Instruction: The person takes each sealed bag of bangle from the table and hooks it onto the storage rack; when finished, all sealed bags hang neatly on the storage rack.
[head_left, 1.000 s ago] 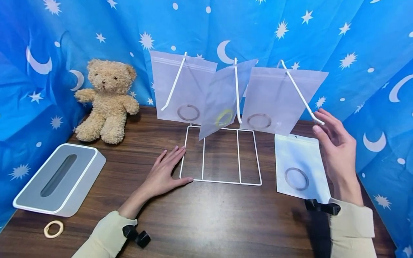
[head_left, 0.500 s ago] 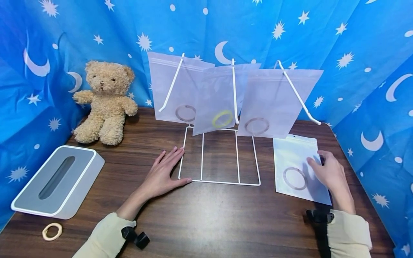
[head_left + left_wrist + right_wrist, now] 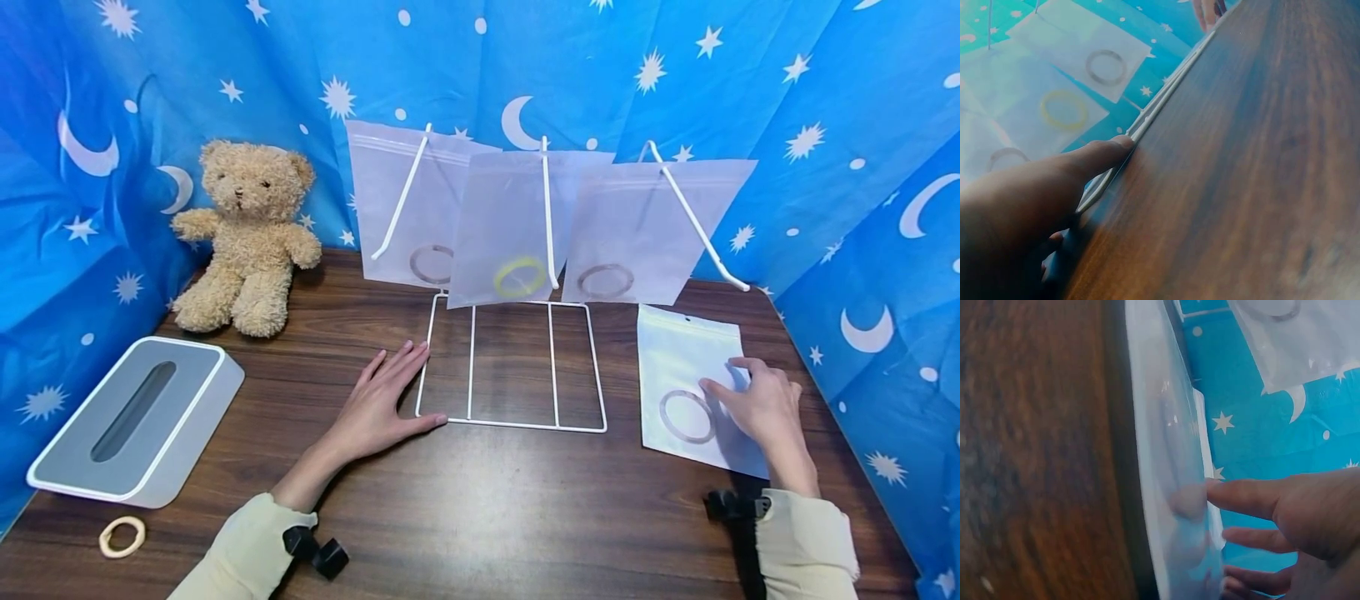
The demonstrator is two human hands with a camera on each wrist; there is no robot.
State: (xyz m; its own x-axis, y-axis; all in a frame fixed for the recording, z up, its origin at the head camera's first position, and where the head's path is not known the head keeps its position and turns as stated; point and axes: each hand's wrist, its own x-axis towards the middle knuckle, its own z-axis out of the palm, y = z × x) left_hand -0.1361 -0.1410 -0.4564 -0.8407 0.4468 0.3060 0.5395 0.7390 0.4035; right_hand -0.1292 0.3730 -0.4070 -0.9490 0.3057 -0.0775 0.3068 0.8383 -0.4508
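Note:
In the head view, a white wire rack stands mid-table. From its hooks hang three frosted zip bags: a left one, a middle one holding a yellow ring, and a right one. My left hand rests at the rack base's left side, fingers straight; the left wrist view has its thumb against the front wire. Another zip bag, with a brownish ring inside, lies flat at the right. My right hand reaches over its right part, thumb and fingers spread apart, thumb tip right at the bag.
A teddy bear sits at the back left. In front of it are a grey-topped tissue box and a small wooden ring. A blue star-and-moon curtain hangs behind and at both sides.
My right hand has come down from the tip of the right hook to the bag on the table. The middle bag has swung to face forward. The left hand stays in place.

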